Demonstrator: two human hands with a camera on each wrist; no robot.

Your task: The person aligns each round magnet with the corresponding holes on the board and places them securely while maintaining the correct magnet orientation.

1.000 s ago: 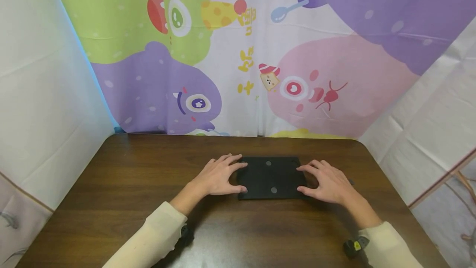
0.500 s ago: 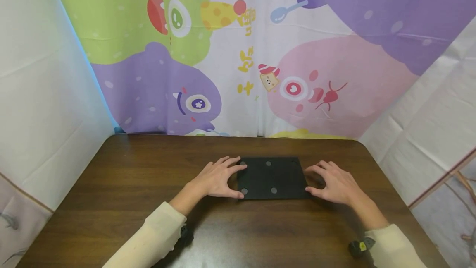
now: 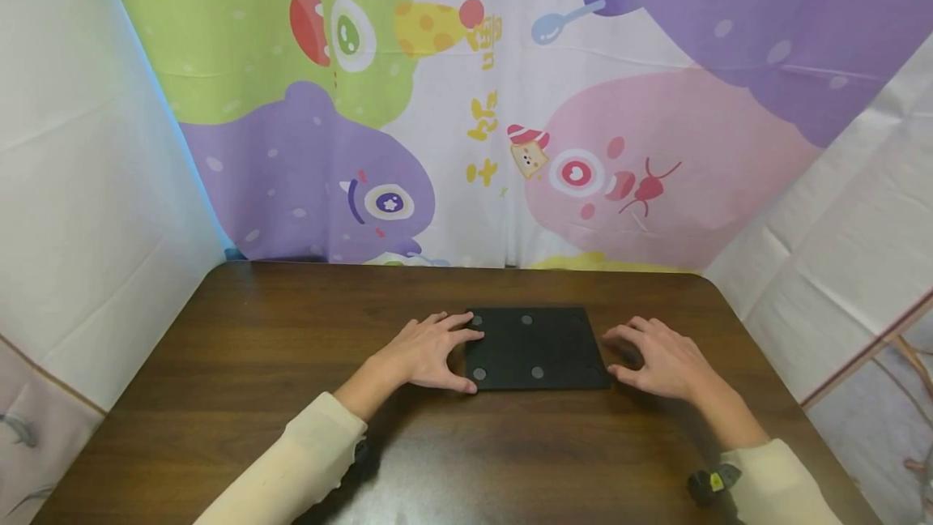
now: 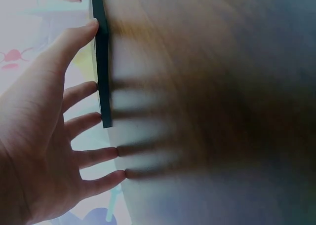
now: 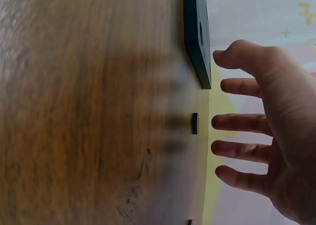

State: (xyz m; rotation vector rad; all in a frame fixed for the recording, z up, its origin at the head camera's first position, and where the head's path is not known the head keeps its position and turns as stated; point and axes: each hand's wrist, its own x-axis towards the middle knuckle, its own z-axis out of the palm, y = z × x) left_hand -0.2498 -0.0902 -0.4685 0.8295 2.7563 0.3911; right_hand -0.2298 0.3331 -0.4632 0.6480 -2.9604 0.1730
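A flat black rectangular board (image 3: 535, 347) lies on the wooden table, with several round grey spots on its top. My left hand (image 3: 430, 353) is at its left end, fingers spread and relaxed. In the left wrist view the thumb and two fingertips touch the board's edge (image 4: 102, 62), while the other two fingers reach past its corner. Off the board's right end is my right hand (image 3: 659, 359), loosely bent and holding nothing. The right wrist view shows its fingertips (image 5: 217, 121) raised above the table, the thumb close to the board's corner (image 5: 200, 52).
Two small black pieces, one (image 5: 194, 123) under the right fingers, lie on the table right of the board; the right hand hides them in the head view. The brown table (image 3: 328, 306) ends at a cartoon-printed curtain (image 3: 466, 120), with white sheets (image 3: 87, 144) on both sides.
My right hand has drawn back to the right, off the board's right end. The left fingers have shifted slightly at the left edge. The board has stayed in place.
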